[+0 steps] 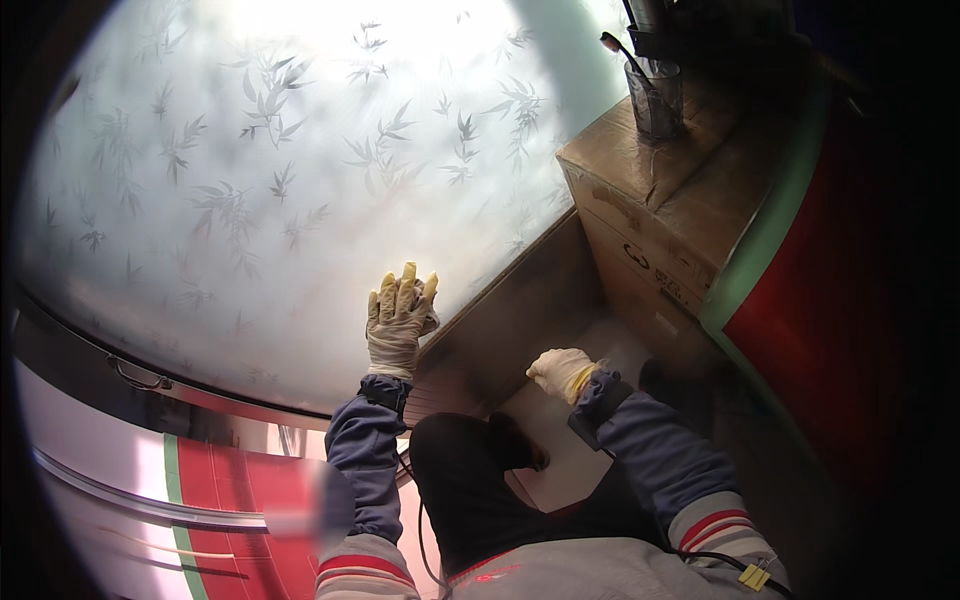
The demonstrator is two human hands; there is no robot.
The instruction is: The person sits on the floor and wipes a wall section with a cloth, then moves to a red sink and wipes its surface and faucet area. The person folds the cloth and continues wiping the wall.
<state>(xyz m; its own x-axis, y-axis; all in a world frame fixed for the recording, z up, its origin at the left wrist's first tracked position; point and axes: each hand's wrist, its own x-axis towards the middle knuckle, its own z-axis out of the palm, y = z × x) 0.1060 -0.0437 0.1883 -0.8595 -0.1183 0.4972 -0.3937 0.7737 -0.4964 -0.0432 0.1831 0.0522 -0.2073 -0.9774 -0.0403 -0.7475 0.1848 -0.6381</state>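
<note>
A pale table or panel [300,210] printed with leaf sprays fills the upper left. Near its right edge rests my left hand [400,319] in an off-white glove with yellowish fingertips, fingers spread upward over a crumpled cloth [429,306] that shows at its right side. My right hand [562,372], gloved too, hangs right of that edge above the floor, with its fingers curled in. Whether anything is inside those fingers cannot be told.
A taped cardboard box [645,217] stands at the right, with a clear cup [655,101] holding a toothbrush [626,54] on it. A metal handle [139,375] is on the front side at lower left. Red and green flooring [240,502] shows below; a dark cable runs beside my leg.
</note>
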